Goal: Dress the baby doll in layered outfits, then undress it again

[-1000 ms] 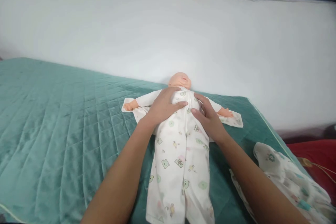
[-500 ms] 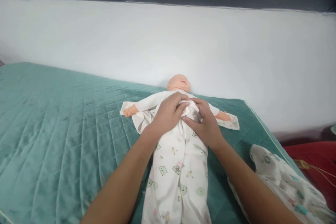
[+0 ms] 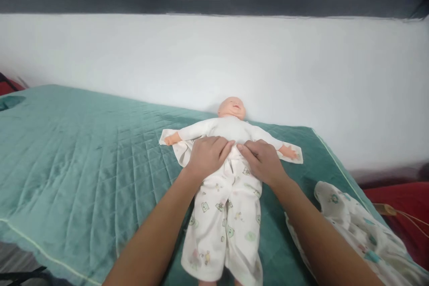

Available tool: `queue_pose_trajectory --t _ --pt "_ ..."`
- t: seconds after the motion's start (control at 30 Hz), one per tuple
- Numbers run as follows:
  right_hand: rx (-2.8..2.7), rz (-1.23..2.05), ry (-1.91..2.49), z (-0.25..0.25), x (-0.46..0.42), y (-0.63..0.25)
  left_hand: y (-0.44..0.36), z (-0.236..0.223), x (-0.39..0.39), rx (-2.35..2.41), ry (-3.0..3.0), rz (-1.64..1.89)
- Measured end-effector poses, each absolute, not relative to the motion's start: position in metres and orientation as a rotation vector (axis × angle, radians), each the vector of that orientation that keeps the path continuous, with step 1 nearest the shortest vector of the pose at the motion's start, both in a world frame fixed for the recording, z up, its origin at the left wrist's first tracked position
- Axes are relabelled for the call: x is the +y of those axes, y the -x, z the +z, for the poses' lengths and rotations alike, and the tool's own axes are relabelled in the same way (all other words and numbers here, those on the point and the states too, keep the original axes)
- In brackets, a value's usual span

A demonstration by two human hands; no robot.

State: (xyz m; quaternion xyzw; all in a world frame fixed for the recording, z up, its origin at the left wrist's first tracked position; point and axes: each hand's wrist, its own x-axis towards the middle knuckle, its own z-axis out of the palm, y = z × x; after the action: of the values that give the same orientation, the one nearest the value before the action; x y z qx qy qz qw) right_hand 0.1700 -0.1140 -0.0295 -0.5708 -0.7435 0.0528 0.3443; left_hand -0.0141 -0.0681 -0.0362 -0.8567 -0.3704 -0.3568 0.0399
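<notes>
A baby doll (image 3: 232, 108) lies on its back on the green quilted cover, arms spread and head close to the wall. It has a white cloth torso and white trousers (image 3: 231, 219) printed with green bears. At the waistband, my left hand (image 3: 211, 152) is closed on the cloth, thumb against curled fingers. My right hand (image 3: 261, 158) pinches the same waistband just to the right, the thumbs nearly meeting. Pale cloth (image 3: 182, 152) lies spread under the doll's arms. Below the trouser hems the lower legs partly show at the frame's bottom edge.
A crumpled white printed cloth (image 3: 362, 228) lies on the right beside my forearm. The green quilted cover (image 3: 100, 165) stretches left. Behind stands a white wall (image 3: 167, 58) under a dark beam (image 3: 217, 0). Red fabric (image 3: 402, 205) and a thin cord lie at far right.
Both hands have come down from the doll's belly toward me, onto the trousers' waistband. The bunched cloth there now lies flatter. Trouser hems have come into view.
</notes>
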Motion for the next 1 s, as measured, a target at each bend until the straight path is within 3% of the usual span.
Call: queue_pose_trajectory --t 0.43,0.67,0.87,1.0 --pt "-1.877 -0.038 1.628 -0.056 -0.151 -0.197 0.052 -0.066 -0.092 -1.141 2.515 -1.150" --pt "-1.681 0.364 1.736 -0.066 -0.175 -0.185 0.049 -0.070 -0.090 -1.139 2.528 -1.238" --pt "-1.586 0.422 1.696 -0.066 -0.169 -0.183 0.046 -0.063 -0.096 -1.148 2.684 -1.404" --pt "-1.574 0.548 1.633 -0.062 -0.172 -0.185 0.044 -0.058 -0.099 -1.172 2.819 -1.318"
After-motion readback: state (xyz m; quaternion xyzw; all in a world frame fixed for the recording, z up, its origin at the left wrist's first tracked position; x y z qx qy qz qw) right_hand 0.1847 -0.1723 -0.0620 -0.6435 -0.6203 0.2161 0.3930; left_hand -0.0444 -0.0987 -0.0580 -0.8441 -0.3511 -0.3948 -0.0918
